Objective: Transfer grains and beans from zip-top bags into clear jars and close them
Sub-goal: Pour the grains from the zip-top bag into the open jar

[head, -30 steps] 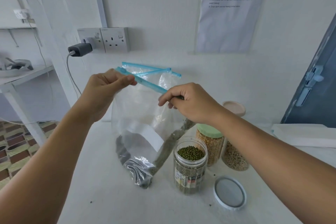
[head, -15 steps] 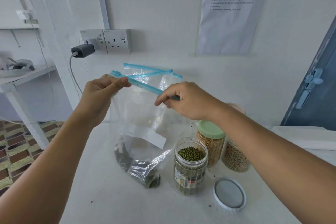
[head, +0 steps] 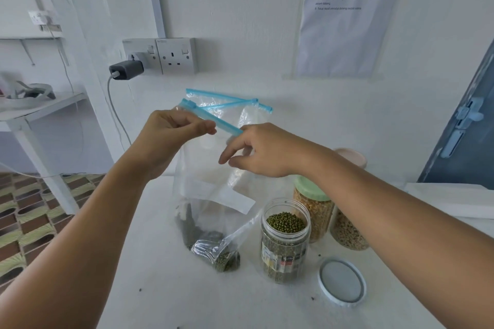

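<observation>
- Bag (head: pixel 213 168): clear zip-top, held upright over the table (head: pixel 165 288), its bottom corner resting on the table left of the open jar.
- Blue zip strip (head: pixel 213 120) runs along the bag's top, slanting down to the right; a few green beans (head: pixel 226 262) sit in the bottom corner, white label (head: pixel 222 195) on the front.
- Left hand (head: pixel 171 139): thumb and fingers pinch the zip strip near its left end, holding the bag up.
- Right hand (head: pixel 267 152): fingers loosely spread, relaxed, just below the strip's right end; a fingertip is close to the strip, contact unclear; grips nothing.
- Second bag (head: pixel 230 104) behind the first, its blue zip ends showing above and to the right.
- Open jar (head: pixel 286 240): clear, upright on the table right of the bag, filled nearly to the rim with green beans, no lid on.
- White lid (head: pixel 342 282) lies flat on the table, right of and nearer than the open jar, apart from it.
- Green-lidded jar (head: pixel 312 205) with yellow grain stands just behind the open jar, partly hidden by the right forearm.
- Third jar (head: pixel 347 232) with pale grain stands right of that, pink lid (head: pixel 352 159) showing above the arm.
- A few loose beans are scattered on the table.
- Wall behind: double socket (head: pixel 160 55) with a grey charger (head: pixel 125 69) plugged in, cable hanging down.
- Printed sheet (head: pixel 350 13) on the wall at upper right.
- White shelf (head: pixel 40 107) at left, patterned floor (head: pixel 34 222) below it, blue door (head: pixel 465 131) at right edge.
</observation>
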